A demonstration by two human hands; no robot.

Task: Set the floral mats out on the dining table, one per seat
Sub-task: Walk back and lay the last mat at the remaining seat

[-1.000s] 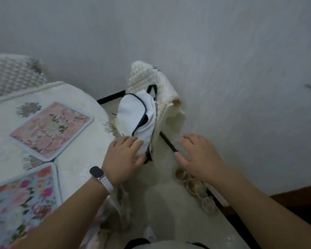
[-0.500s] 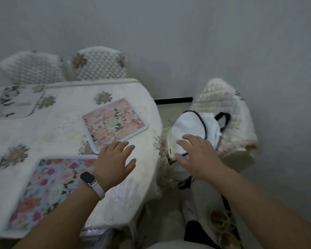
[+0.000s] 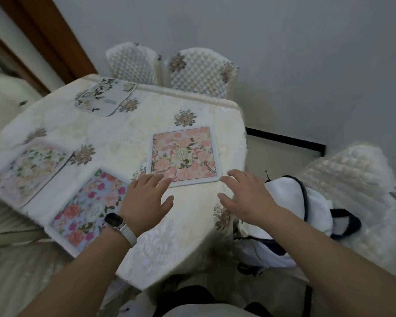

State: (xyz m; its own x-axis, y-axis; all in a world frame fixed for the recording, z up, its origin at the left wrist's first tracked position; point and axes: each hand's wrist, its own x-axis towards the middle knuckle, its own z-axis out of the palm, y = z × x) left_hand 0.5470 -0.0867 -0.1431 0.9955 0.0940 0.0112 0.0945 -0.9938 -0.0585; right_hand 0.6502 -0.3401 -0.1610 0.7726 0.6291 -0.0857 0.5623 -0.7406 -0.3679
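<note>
With 4 mats down, the pink mat just beyond my fingertips, my left hand and right hand hover open and empty; probably only straightening remains.

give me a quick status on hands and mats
Left hand and right hand open, empty, over table edge. Four floral mats laid; pink mat nearest fingertips. White backpack on chair, off the table.

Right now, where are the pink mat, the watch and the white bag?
pink mat (image 3: 183,154), head view, its centre emblem
watch (image 3: 113,219), head view, its dark face
white bag (image 3: 284,193), head view, its top panel
</note>
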